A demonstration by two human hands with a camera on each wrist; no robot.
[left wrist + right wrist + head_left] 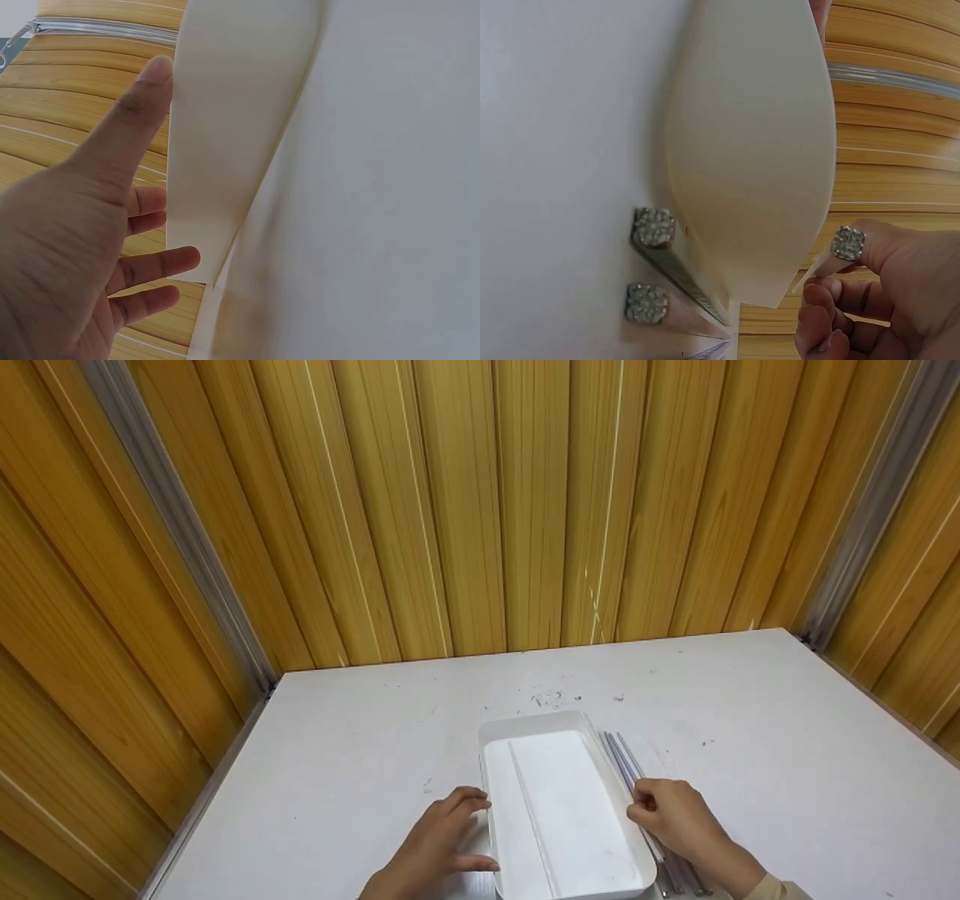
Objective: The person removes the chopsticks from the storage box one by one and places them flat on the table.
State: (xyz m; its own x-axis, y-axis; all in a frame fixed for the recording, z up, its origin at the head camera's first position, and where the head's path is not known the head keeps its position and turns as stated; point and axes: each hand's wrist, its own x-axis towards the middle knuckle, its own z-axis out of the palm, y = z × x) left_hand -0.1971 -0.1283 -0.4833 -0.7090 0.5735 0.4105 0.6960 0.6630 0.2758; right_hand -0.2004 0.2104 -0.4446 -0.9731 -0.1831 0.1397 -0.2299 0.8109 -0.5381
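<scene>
A white, open rectangular tray (574, 810) lies on the table, with a thin pale strip (531, 814) running lengthwise along its floor. My left hand (442, 840) is at the tray's left wall, its thumb and fingers spread along the rim (171, 150). On the right side, my right hand (679, 817) pinches a slim chopstick (847, 244) with a glittery square end between thumb and fingers, beside the tray's right wall (750, 150). Several similar chopsticks (621, 757) lie along that wall, and two of their sparkly ends (654, 226) show near the right wrist camera.
The white table (360, 750) carries small dark marks (547, 699) beyond the tray. Wood-patterned panels (465, 510) enclose its back and sides, with grey metal posts (180, 510) at the corners.
</scene>
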